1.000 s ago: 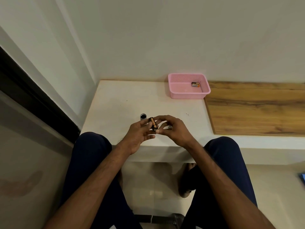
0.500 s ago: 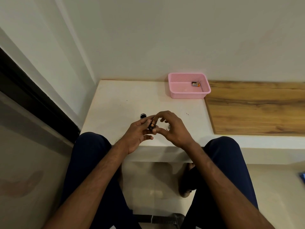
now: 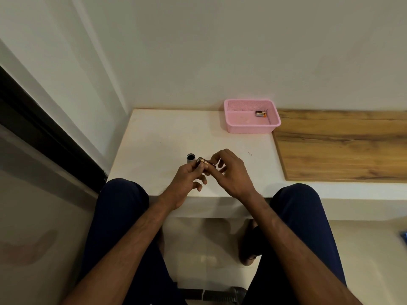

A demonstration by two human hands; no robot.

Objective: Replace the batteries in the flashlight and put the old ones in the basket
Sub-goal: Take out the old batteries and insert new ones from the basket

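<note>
Over the near edge of the white ledge (image 3: 154,137), both hands meet around a small black and copper battery pack (image 3: 206,162). My left hand (image 3: 190,175) pinches its left end. My right hand (image 3: 229,170) grips its right end with the fingertips. Just left of the hands, a short grey flashlight tube (image 3: 190,158) stands upright on the ledge with its open end up. At the back of the ledge, against the wall, sits a pink basket (image 3: 233,126) with two batteries (image 3: 261,114) lying in its right part.
A wooden board (image 3: 341,146) covers the ledge to the right of the basket. The wall rises right behind the ledge. My knees in dark trousers sit on both sides below the ledge edge.
The battery pack has turned from pointing away from me to lying left to right between my fingers. The hands shifted slightly and the flashlight tube shows fully again.
</note>
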